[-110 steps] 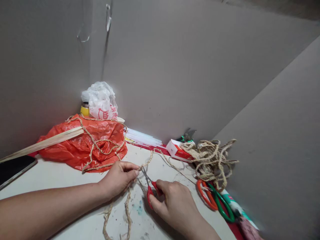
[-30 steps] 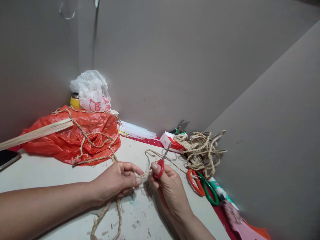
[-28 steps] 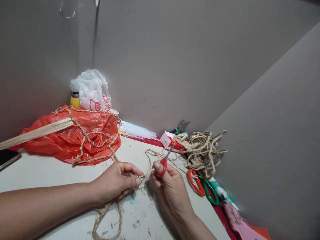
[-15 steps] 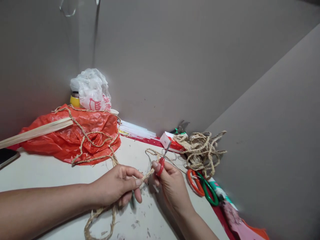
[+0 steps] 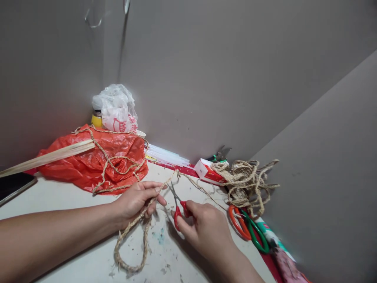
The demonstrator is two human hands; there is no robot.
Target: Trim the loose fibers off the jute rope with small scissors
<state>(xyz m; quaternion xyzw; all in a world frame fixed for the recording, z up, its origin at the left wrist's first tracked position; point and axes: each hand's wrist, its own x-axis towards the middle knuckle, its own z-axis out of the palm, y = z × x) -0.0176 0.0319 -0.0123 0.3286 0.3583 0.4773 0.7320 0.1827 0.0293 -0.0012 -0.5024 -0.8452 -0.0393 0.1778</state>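
While the left hand [image 5: 138,200] pinches a length of braided jute rope [image 5: 134,232] between thumb and fingertips, the right hand [image 5: 206,230] closes around the red handles of a small pair of scissors [image 5: 177,204], blades parted and aimed at the rope just beyond the left thumb. The rope is uncut at that spot: one end runs on toward a tangle of twine [image 5: 246,182] at the wall, the other hangs below the left hand in a loop on the white table [image 5: 73,204]. Fibre scraps and dust around the loop suggest trimming is well under way, though the strand at the blades appears yet to be snipped. An orange plastic bag [image 5: 88,163] draped with more rope lies behind, and larger orange and green scissors [image 5: 250,230] rest untouched near the right hand.
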